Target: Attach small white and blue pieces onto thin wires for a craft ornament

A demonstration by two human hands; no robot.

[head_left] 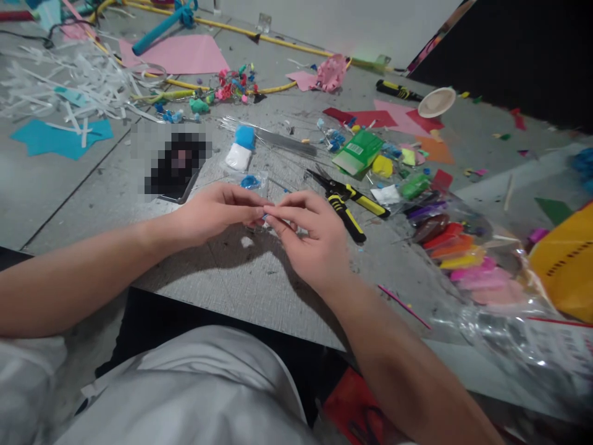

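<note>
My left hand (217, 211) and my right hand (309, 238) meet fingertip to fingertip over the grey floor board (241, 278). Both pinch a tiny blue piece (265, 215) between thumb and fingers; its shape is too small to make out. Black and yellow pliers (346, 201) lie just right of my right hand. A small clear bag with a blue bit (251, 182) lies just beyond my fingers.
A clear packet of coloured clay sticks (456, 253) lies at the right. A green packet (357, 151), thin wires (273, 139), a blue and white lump (241, 148), paper scraps, a paper cup (437, 102) and a yellow hoop (241, 28) litter the floor.
</note>
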